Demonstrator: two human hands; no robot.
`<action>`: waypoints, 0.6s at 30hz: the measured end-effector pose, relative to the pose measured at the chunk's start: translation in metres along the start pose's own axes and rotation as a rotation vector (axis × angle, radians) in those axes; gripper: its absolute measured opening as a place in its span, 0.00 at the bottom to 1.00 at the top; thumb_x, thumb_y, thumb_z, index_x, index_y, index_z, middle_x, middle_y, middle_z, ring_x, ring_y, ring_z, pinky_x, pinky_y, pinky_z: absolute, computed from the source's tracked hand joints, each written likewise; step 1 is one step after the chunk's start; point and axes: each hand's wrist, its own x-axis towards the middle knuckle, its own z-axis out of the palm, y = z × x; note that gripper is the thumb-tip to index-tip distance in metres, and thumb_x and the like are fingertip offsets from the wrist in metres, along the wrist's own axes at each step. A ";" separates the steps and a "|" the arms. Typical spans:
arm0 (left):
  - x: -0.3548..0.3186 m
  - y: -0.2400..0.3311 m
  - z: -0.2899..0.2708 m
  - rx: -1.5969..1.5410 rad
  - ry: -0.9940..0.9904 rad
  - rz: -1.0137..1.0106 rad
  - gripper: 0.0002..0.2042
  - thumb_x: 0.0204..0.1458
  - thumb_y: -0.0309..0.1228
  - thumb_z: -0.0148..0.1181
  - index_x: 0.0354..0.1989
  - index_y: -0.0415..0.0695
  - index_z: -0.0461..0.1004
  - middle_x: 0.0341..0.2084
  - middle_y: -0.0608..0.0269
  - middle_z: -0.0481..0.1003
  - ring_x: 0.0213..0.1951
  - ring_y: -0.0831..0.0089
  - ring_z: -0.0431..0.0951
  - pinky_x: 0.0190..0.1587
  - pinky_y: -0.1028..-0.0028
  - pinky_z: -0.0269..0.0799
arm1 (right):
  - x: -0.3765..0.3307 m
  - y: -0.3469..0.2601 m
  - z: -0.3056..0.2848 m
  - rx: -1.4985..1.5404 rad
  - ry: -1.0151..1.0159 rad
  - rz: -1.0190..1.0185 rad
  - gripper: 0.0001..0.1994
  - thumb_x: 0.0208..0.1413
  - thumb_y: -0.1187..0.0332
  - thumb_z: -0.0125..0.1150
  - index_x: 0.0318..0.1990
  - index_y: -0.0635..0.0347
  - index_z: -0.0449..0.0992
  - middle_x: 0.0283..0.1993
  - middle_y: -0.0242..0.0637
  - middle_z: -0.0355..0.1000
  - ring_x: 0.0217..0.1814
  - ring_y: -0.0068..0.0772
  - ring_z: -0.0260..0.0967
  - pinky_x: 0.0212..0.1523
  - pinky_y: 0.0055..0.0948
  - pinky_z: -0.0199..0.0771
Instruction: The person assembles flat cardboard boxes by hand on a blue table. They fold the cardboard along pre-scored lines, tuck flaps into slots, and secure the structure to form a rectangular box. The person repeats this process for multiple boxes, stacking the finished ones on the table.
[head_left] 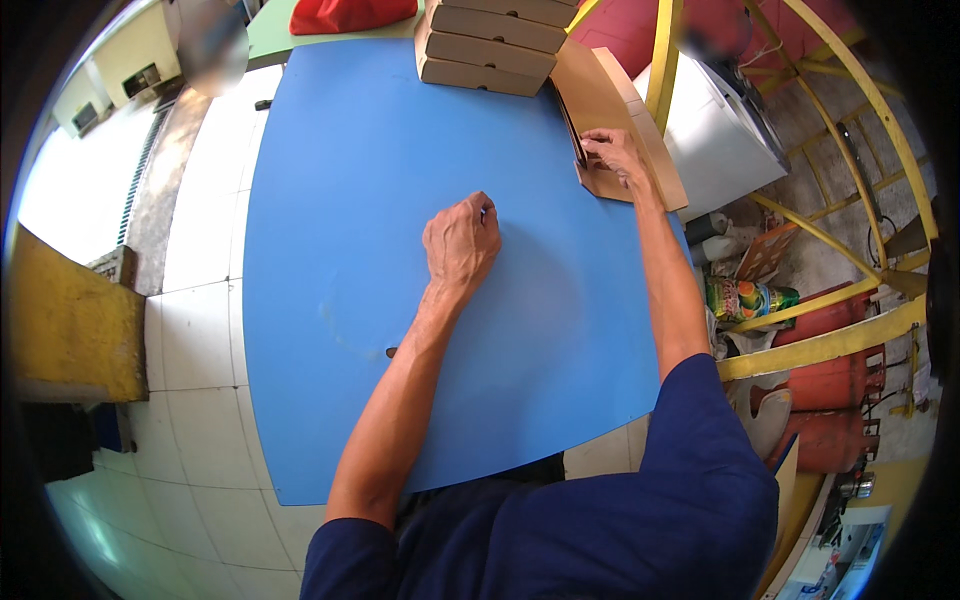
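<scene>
Dark blue sleeves and shirt front at the lower edge, nearest the lens; two bare forearms run up from them over the blue table top (330,300), which is bare in its middle; left hand (462,240): clenched into a fist, knuckles resting on the table near its centre, a small dark object just showing at the fingertips, kind cannot be told; right hand (618,155): fingers pressed down on the flat cardboard blanks (620,110) at the table's far right edge, gripping the near edge of the top sheet, thumb side hidden; blanks: brown, unfolded, lying in a thin pile partly overhanging the table; folded cardboard boxes (495,45): four or so, flat and wide, brown, closed, stacked squarely at the far edge just left of the blanks, no print legible; judged progress: several boxes already made up and stacked, a pile of blanks left unfolded, none open on the work area at this moment; red bag (345,14): beyond the table on a green surface; green bottle (745,298): lying on its side on the floor to the right, label with orange fruit picture; yellow metal frame (830,340) and red gas cylinder (850,385): right of the table, well apart from both hands
</scene>
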 end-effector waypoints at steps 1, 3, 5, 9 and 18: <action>0.000 0.000 -0.001 0.012 -0.016 -0.013 0.07 0.53 0.31 0.56 0.32 0.43 0.79 0.17 0.54 0.76 0.23 0.55 0.77 0.31 0.61 0.70 | 0.000 -0.002 0.001 -0.007 0.002 0.005 0.12 0.50 0.70 0.68 0.42 0.65 0.82 0.39 0.36 0.80 0.35 0.25 0.74 0.38 0.27 0.74; 0.001 0.000 -0.002 0.009 -0.034 -0.017 0.07 0.53 0.31 0.56 0.32 0.43 0.79 0.17 0.54 0.76 0.23 0.55 0.77 0.31 0.61 0.70 | 0.003 -0.002 0.001 -0.021 0.011 0.018 0.13 0.51 0.69 0.65 0.43 0.65 0.82 0.38 0.40 0.81 0.35 0.30 0.76 0.38 0.30 0.75; 0.000 0.002 -0.002 0.009 -0.039 -0.020 0.07 0.53 0.31 0.56 0.32 0.43 0.79 0.17 0.54 0.76 0.23 0.55 0.77 0.31 0.61 0.70 | 0.008 0.002 -0.001 -0.318 0.151 -0.179 0.14 0.51 0.68 0.62 0.43 0.65 0.81 0.38 0.46 0.80 0.37 0.39 0.78 0.39 0.35 0.76; 0.001 0.003 -0.003 0.004 -0.043 -0.033 0.07 0.52 0.31 0.56 0.33 0.42 0.79 0.18 0.54 0.76 0.23 0.55 0.77 0.31 0.61 0.70 | 0.015 0.009 0.003 -0.829 0.257 -0.228 0.15 0.50 0.65 0.56 0.40 0.64 0.81 0.39 0.54 0.78 0.41 0.55 0.77 0.42 0.44 0.76; 0.001 0.003 -0.001 0.014 -0.041 -0.035 0.07 0.51 0.31 0.56 0.33 0.43 0.80 0.19 0.54 0.77 0.23 0.54 0.77 0.31 0.61 0.70 | 0.019 -0.024 -0.064 -0.393 0.688 -0.195 0.14 0.49 0.60 0.60 0.39 0.58 0.83 0.37 0.48 0.79 0.38 0.51 0.78 0.42 0.42 0.77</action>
